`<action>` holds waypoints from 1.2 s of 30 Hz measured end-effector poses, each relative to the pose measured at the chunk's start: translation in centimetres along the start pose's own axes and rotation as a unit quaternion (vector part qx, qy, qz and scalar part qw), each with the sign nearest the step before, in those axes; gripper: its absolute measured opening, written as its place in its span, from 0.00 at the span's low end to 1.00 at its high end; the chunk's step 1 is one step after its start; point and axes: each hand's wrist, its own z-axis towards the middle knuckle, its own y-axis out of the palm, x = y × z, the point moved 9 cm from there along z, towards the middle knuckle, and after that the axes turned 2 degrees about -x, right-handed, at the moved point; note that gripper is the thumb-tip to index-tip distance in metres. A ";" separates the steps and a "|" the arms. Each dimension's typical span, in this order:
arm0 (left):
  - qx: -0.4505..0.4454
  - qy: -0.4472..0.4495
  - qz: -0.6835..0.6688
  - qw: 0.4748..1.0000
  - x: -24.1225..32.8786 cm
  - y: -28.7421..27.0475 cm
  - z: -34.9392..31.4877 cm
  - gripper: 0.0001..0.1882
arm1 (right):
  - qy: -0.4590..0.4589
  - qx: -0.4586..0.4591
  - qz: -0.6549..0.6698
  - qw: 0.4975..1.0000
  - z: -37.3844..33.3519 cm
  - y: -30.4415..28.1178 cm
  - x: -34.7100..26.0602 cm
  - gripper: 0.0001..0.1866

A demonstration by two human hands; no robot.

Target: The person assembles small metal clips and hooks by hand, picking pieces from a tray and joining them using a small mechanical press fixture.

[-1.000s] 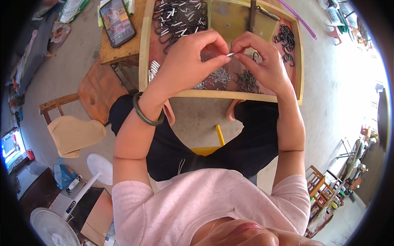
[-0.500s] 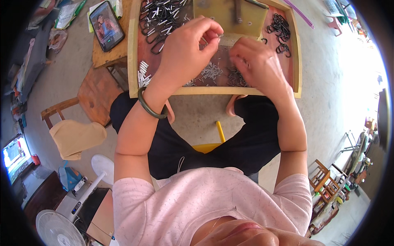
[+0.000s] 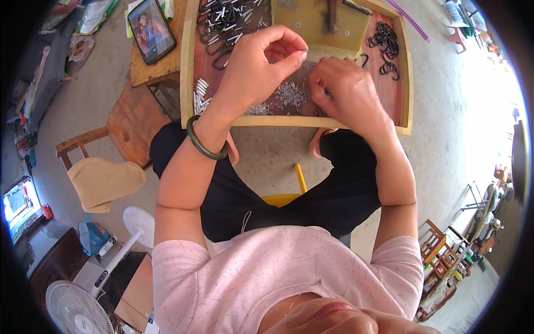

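My left hand hovers over a wooden-rimmed tray, thumb and forefinger pinched together. Whatever sits at those fingertips is too small to make out. Just right of it, my right hand is low over the tray with curled fingers, their tips mostly hidden. Below and between the hands lies a heap of tiny silver pins, with a second heap of small pieces beside it. Some darker bits show under my right hand. Short silver tubes fill the tray's near left corner.
Black wire hooks with silver sleeves crowd the tray's far left; plain black hooks lie at its right. A yellowish block with a metal bar stands at the back. A phone rests on a wooden stand to the left.
My right hand has shifted slightly and its fingers are less blurred. The left hand keeps its pinch. The tray sits a little further right in the picture.
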 end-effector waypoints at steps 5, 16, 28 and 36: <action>-0.029 -0.035 -0.117 0.992 -1.1 1.2 -0.1 0.08 | 0.158 0.088 0.443 0.878 -0.1 -1.3 5.0 0.08; -0.070 -0.056 -0.231 0.969 -0.4 1.9 -0.1 0.09 | 0.137 0.096 0.555 0.815 0.8 -0.6 4.4 0.06; -0.057 -0.054 -0.332 0.940 -1.3 2.3 0.0 0.07 | 0.014 0.212 0.304 0.929 0.9 -3.4 1.2 0.06; -0.011 -0.031 -0.253 0.967 -1.3 1.4 0.0 0.03 | 0.051 0.176 0.279 0.943 0.5 -2.5 1.7 0.05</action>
